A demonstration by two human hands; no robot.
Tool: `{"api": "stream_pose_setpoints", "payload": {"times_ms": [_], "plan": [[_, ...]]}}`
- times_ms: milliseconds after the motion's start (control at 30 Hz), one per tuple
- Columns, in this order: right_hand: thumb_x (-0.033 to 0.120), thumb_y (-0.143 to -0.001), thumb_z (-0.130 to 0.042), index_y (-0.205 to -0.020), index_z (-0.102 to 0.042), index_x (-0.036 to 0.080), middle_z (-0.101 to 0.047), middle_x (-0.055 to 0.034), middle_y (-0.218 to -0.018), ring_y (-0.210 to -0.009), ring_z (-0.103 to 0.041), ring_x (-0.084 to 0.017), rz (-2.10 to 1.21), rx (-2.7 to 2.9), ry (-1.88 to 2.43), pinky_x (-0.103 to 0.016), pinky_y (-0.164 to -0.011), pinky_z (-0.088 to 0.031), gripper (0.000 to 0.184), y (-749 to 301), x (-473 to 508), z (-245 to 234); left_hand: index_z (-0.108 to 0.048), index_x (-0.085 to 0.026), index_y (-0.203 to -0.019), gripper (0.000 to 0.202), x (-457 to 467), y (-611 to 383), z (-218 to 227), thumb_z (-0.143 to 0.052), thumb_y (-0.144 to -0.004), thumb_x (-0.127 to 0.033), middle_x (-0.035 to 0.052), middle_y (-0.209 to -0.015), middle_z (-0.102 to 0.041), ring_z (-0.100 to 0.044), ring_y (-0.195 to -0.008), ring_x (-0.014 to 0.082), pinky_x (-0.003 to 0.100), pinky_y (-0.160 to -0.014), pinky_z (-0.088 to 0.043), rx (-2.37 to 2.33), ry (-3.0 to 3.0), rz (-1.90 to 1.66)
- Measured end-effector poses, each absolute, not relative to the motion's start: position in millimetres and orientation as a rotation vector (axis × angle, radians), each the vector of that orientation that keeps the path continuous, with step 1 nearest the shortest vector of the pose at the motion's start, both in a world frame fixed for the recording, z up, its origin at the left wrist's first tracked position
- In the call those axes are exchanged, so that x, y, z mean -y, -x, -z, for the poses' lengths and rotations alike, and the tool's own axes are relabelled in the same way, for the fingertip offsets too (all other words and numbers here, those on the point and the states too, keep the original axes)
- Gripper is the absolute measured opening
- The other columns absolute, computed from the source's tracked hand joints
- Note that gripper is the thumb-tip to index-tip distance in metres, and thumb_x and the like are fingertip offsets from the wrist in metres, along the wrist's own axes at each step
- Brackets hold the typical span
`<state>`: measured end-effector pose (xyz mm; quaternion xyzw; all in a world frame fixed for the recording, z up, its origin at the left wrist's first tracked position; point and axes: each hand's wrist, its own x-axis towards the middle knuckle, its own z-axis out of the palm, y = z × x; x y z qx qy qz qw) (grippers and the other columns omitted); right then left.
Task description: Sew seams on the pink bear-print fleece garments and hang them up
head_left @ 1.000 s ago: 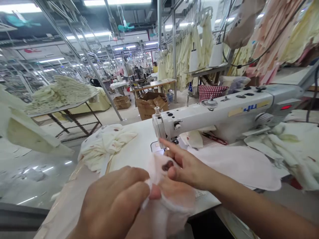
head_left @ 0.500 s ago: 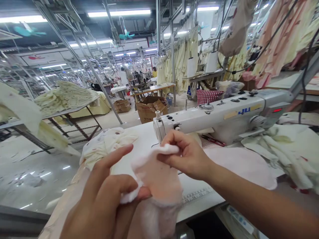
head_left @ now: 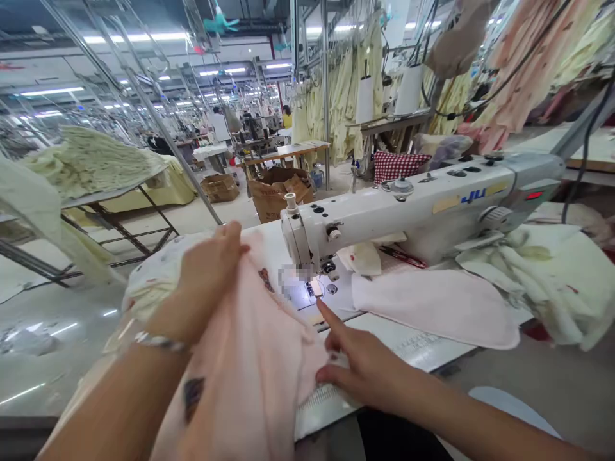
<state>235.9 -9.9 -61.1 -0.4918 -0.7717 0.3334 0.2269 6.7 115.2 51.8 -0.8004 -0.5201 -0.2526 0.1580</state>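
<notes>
My left hand (head_left: 204,282) is closed on the upper edge of a pale pink printed fabric (head_left: 259,384), left of the sewing machine's (head_left: 423,211) head. The cloth hangs from there toward me over the table's front edge. My right hand (head_left: 365,368) is open, its index finger stretched to the lit needle plate (head_left: 307,307), just below a small white piece (head_left: 316,288) by the presser foot. The right thumb is apart from the index finger, beside the cloth's right edge. A pale pink rounded cloth piece (head_left: 437,304) lies right of the needle area.
Crumpled cream fabric (head_left: 548,275) lies at the right, and a printed cream pile (head_left: 156,269) at the left. Red-handled scissors or snips (head_left: 403,255) rest behind the machine bed. A cardboard box (head_left: 276,198) stands on the floor beyond the table.
My left hand has moved up and away, drawing the pink printed fabric out flat on the left. My right hand has let go of the cloth and come down beside the needle plate.
</notes>
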Motion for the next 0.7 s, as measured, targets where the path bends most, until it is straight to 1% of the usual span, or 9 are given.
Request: {"api": "stream_pose_setpoints", "payload": {"times_ms": [100,133,200,300,433,500,600,633,700], "plan": [[0.024,-0.079,-0.064,-0.123,-0.052,0.019,-0.061,-0.007,-0.093,-0.087,-0.053,-0.022,-0.64,2.238,1.415,-0.038,-0.078,-0.04,0.046,-244,-1,77,-0.059,-0.013,-0.088,0.01,-130,-23,-10,-0.053,-0.08,-0.016,0.0172,-0.098,-0.06,-0.058,-0.091,0.0364,0.052,-0.073,-0.042,1.588,2.305,0.476],[0.024,-0.082,-0.06,-0.113,-0.059,0.02,-0.061,-0.0062,-0.09,-0.086,-0.052,-0.021,-0.614,2.289,1.371,-0.037,-0.077,-0.039,0.031,-245,-2,80,-0.061,-0.014,-0.083,0.008,-126,-26,1,-0.055,-0.078,-0.013,0.0165,-0.098,-0.061,-0.057,-0.092,0.0359,0.052,-0.075,-0.042,1.577,2.367,0.422],[0.024,-0.086,-0.056,-0.103,-0.063,0.022,-0.06,-0.0046,-0.084,-0.082,-0.05,-0.02,-0.593,2.381,1.298,-0.035,-0.073,-0.036,0.019,-245,-3,84,-0.063,-0.02,-0.074,0.011,-113,-31,19,-0.057,-0.076,-0.011,0.0081,-0.087,-0.064,-0.058,-0.087,0.0284,0.043,-0.074,-0.043,1.499,2.591,0.295],[0.026,-0.085,-0.056,-0.105,-0.062,0.025,-0.06,-0.0035,-0.083,-0.079,-0.049,-0.019,-0.523,2.501,1.276,-0.035,-0.07,-0.032,0.021,-241,-3,87,-0.066,-0.029,-0.077,0.019,-92,-37,34,-0.063,-0.073,-0.01,-0.0011,-0.079,-0.065,-0.058,-0.082,0.0197,0.033,-0.073,-0.044,1.35,2.913,0.138],[0.028,-0.085,-0.057,-0.103,-0.062,0.024,-0.061,-0.0028,-0.082,-0.078,-0.05,-0.019,-0.43,2.547,1.271,-0.034,-0.068,-0.03,0.019,-231,-2,92,-0.063,-0.024,-0.073,0.013,-91,-41,41,-0.059,-0.077,-0.012,0.0005,-0.078,-0.062,-0.056,-0.083,0.019,0.033,-0.076,-0.043,1.302,3.064,0.158],[0.036,-0.086,-0.056,-0.097,-0.064,0.022,-0.064,-0.0025,-0.08,-0.077,-0.054,-0.019,-0.448,2.524,1.271,-0.034,-0.066,-0.03,0.019,-222,-1,93,-0.059,-0.022,-0.075,0.011,-98,-43,45,-0.053,-0.081,-0.015,0.0005,-0.079,-0.061,-0.055,-0.08,0.0176,0.032,-0.073,-0.043,1.291,3.116,0.228],[0.059,-0.081,-0.054,-0.082,-0.065,0.019,-0.067,-0.0042,-0.073,-0.067,-0.058,-0.02,-0.567,2.472,1.405,-0.031,-0.057,-0.029,0.042,-203,0,93,-0.056,-0.021,-0.076,0.013,-105,-45,62,-0.047,-0.086,-0.018,0.0003,-0.078,-0.059,-0.053,-0.078,0.0171,0.032,-0.073,-0.042,1.291,3.161,0.354],[0.061,-0.079,-0.055,-0.078,-0.064,0.017,-0.067,-0.0051,-0.071,-0.063,-0.058,-0.02,-0.622,2.437,1.464,-0.03,-0.054,-0.027,0.045,-196,0,92,-0.055,-0.021,-0.076,0.014,-105,-46,69,-0.046,-0.087,-0.019,0.0009,-0.079,-0.059,-0.052,-0.079,0.0177,0.033,-0.074,-0.042,1.304,3.157,0.407],[0.051,-0.08,-0.058,-0.073,-0.061,0.016,-0.067,-0.0055,-0.068,-0.058,-0.057,-0.019,-0.713,2.352,1.542,-0.028,-0.052,-0.025,0.036,-184,0,91,-0.055,-0.02,-0.079,0.016,-102,-46,84,-0.042,-0.089,-0.02,0.0028,-0.083,-0.058,-0.051,-0.083,0.0191,0.035,-0.077,-0.042,1.351,3.125,0.54]]}}
